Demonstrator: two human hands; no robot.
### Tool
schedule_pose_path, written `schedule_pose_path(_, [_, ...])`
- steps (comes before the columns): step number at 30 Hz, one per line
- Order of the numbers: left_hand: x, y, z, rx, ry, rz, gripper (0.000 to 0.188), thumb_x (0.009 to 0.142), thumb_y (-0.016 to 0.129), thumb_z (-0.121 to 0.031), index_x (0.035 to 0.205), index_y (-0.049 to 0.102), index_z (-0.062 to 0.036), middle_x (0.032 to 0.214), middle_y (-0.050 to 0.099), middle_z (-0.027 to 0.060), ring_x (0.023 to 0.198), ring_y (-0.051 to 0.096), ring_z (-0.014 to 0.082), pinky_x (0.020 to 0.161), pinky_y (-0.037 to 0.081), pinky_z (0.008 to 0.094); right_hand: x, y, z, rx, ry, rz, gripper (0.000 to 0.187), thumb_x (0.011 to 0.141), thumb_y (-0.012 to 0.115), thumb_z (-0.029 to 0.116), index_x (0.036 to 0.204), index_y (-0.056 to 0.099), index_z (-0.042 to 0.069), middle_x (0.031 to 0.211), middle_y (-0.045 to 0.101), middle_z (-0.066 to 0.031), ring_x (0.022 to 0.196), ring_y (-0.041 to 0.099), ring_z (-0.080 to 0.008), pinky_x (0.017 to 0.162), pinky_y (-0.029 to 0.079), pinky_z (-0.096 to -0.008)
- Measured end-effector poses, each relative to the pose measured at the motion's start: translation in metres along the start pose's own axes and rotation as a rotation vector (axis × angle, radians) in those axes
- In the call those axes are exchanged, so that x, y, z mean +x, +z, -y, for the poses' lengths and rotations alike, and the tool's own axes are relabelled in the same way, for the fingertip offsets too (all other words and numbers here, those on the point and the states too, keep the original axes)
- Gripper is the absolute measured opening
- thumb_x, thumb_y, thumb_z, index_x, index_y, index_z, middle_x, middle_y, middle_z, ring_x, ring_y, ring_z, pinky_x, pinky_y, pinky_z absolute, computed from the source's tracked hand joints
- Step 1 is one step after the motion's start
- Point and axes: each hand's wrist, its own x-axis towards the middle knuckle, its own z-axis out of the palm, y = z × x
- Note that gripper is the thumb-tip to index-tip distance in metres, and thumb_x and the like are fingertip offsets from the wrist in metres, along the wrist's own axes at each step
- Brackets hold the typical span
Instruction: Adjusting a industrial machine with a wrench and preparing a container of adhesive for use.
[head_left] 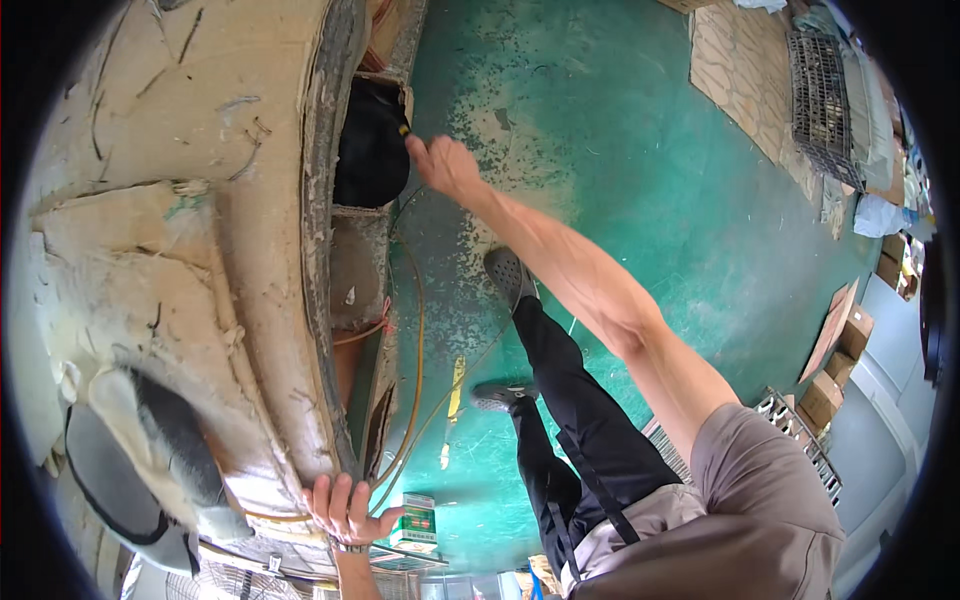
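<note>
My right hand [447, 168] reaches out to a compartment under the bench and is closed at the edge of a bulky black item [370, 150] inside it. A small dark piece with a yellow mark [404, 130] shows just beyond my fingertips; what the fingers grip is too small to make out. My left hand [345, 510] lies with fingers apart on the near edge of the worn, cardboard-covered bench [265, 340]. A thin hose [419, 330] hangs down the bench's side between my two hands.
A grey fan-like part [110, 465] lies at the bench's near left. Beside my left hand stands a green and white box [415, 522]. On the green floor [620, 130], cardboard boxes [824, 395] and a dark plastic crate [822, 100] stand along the right.
</note>
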Motion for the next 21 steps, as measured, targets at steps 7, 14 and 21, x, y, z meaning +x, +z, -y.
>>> schedule_pose_path(7, [-0.010,0.008,-0.001,0.028,-0.033,-0.015,0.066,0.093,0.052,-0.070,0.131,0.056,-0.0152,0.133,0.056,0.0088,0.135,0.045,0.0365,0.119,0.023,0.0613,0.105,-0.006,0.030,0.287,0.217,-0.104,0.045,0.094,0.057,0.039,0.092,0.064,-0.005,0.085,0.070,-0.0270,0.087,0.071,-0.0430,0.074,0.058,-0.0497])
schedule_pose_path(14, [0.000,0.015,-0.001,0.023,0.000,-0.048,0.072,0.093,0.051,-0.071,0.140,0.050,-0.0154,0.138,0.053,0.0098,0.135,0.046,0.0372,0.119,0.026,0.0597,0.026,0.033,-0.060,0.096,-0.096,-0.110,0.027,0.088,0.059,0.027,0.091,0.069,0.002,0.090,0.069,-0.0257,0.089,0.066,-0.0478,0.077,0.053,-0.0541])
schedule_pose_path(21, [-0.008,0.000,0.006,-0.095,-0.027,-0.062,0.071,0.091,0.055,-0.071,0.135,0.055,-0.0157,0.134,0.057,0.0099,0.131,0.050,0.0384,0.117,0.027,0.0611,-0.028,0.053,-0.025,0.002,-0.325,-0.030,0.028,0.085,0.065,0.023,0.099,0.064,0.000,0.095,0.064,-0.0205,0.095,0.063,-0.0415,0.080,0.054,-0.0503])
